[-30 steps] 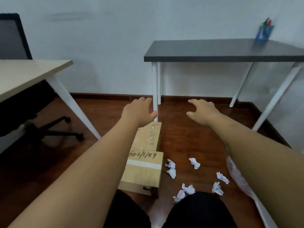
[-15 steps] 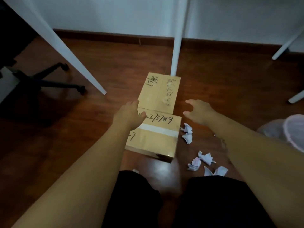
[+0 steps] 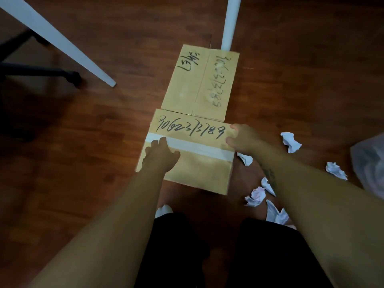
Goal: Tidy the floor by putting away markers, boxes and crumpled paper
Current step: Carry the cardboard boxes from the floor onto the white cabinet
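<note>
Two cardboard boxes lie end to end on the wooden floor. The near box [image 3: 199,169] carries handwritten numbers and a white tape strip. The far box [image 3: 199,80] also has writing and touches a white table leg. My left hand [image 3: 161,154] rests on the near box's left side, fingers bent over the tape. My right hand [image 3: 243,138] clasps the box's right edge, thumb on top. Several crumpled paper balls [image 3: 291,141] lie on the floor right of the near box, under my right forearm. No markers are in view.
A slanted white table leg [image 3: 62,42] crosses the upper left. An upright white leg [image 3: 229,21] stands behind the far box. A black chair base [image 3: 41,69] sits at the left. A translucent plastic bag [image 3: 369,163] lies at the right edge.
The view has dropped closer to the floor. Both hands came down from above the boxes and now touch the near box, left on top, right on its right edge.
</note>
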